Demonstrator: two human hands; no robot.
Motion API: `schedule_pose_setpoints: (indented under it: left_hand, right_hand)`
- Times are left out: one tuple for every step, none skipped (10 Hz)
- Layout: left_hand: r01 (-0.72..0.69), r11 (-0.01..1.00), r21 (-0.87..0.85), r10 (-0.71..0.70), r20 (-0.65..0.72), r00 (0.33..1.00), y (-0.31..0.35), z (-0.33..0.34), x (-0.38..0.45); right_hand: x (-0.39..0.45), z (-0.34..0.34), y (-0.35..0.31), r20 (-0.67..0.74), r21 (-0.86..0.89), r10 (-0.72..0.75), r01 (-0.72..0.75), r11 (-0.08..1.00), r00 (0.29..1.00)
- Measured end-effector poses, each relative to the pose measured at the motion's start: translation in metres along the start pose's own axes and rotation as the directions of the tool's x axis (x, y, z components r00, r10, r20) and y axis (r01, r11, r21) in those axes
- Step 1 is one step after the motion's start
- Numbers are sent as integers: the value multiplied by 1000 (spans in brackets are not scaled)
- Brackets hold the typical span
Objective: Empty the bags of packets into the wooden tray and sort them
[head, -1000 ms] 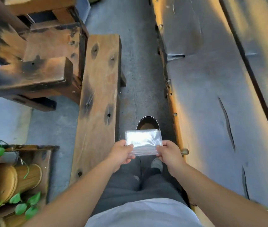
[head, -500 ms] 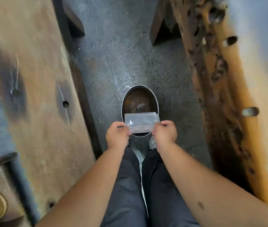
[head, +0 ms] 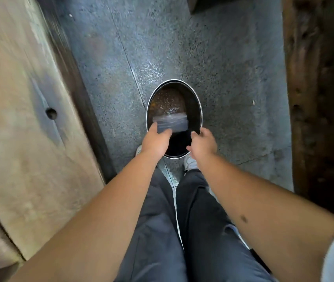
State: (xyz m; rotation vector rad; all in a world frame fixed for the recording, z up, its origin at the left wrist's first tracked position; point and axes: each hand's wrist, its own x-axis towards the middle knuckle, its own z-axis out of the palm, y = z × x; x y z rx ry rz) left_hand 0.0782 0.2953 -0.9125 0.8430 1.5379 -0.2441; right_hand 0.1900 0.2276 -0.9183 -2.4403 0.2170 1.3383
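An empty clear plastic bag (head: 172, 123) hangs flat over the mouth of a round metal bin (head: 200, 110) on the floor. My left hand (head: 155, 140) pinches the bag's lower left corner. My right hand (head: 203, 142) is just off the bag's right edge, fingers apart and holding nothing. Both hands hover above the near half of the bin. The bin's inside is dark, with brown wet residue at the bottom. No wooden tray or packets are in view.
A wooden bench (head: 25, 127) runs along the left, and the dark rough edge of a wooden table (head: 312, 98) along the right. Speckled grey floor (head: 182, 47) lies between them. My legs and shoes stand right behind the bin.
I have leaned down closer to the bin. The bag went lower over the bin's mouth, and my right hand let go of its right edge.
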Motion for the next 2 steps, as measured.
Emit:
schedule_pose_setpoints:
  left_hand:
    - [-123,957,261,115,47,992,7,-12,-26]
    - [-256,822,508,251,81,965,21,-27,-59]
  right_hand:
    - [-30,-17,-7,17,-219,-140,140,966,990]
    - [-72,-46,-23,107,-388,-217,242,889,970]
